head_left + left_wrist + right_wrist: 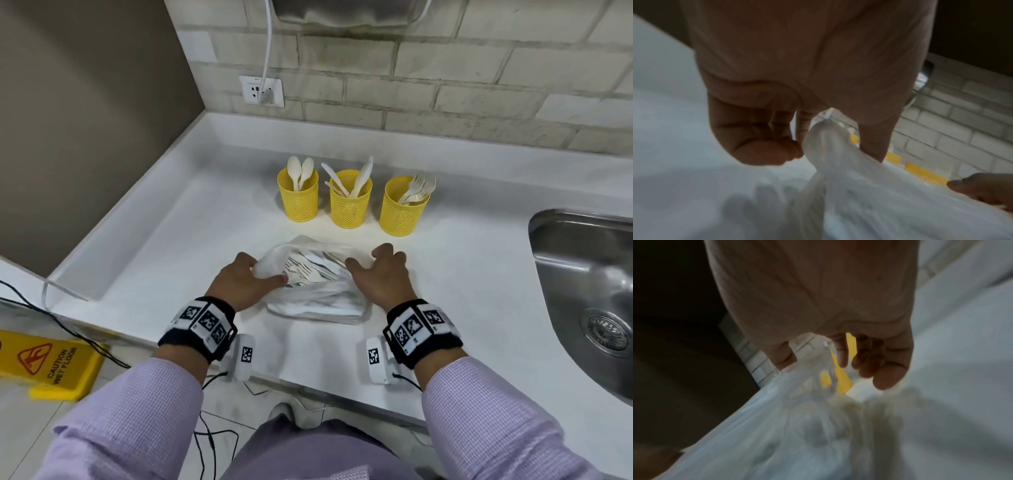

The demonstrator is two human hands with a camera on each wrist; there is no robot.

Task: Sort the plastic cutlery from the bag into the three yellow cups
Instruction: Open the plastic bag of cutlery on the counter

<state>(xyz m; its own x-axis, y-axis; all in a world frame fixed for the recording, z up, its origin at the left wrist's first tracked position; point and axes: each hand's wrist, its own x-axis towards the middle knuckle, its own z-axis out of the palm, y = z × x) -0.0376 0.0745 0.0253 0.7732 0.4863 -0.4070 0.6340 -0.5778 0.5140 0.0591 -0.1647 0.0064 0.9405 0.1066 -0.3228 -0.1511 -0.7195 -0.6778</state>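
Three yellow mesh cups stand in a row on the white counter (171, 240): the left cup (298, 202) holds spoons, the middle cup (349, 205) holds knives, the right cup (403, 212) holds forks. In front of them lies a clear plastic bag (318, 291) with white cutlery inside. My left hand (265, 272) grips the bag's left edge; in the left wrist view the bag (869, 194) runs up between thumb and curled fingers (760, 142). My right hand (364, 260) arches over the bag's right end, with the film (818, 386) rising between thumb and fingers (885, 369).
A steel sink (582, 270) is set into the counter at the right. The brick wall behind carries a socket (262, 90) with a white cable. On the floor at the left lie a yellow wet-floor sign (51, 363) and black cables.
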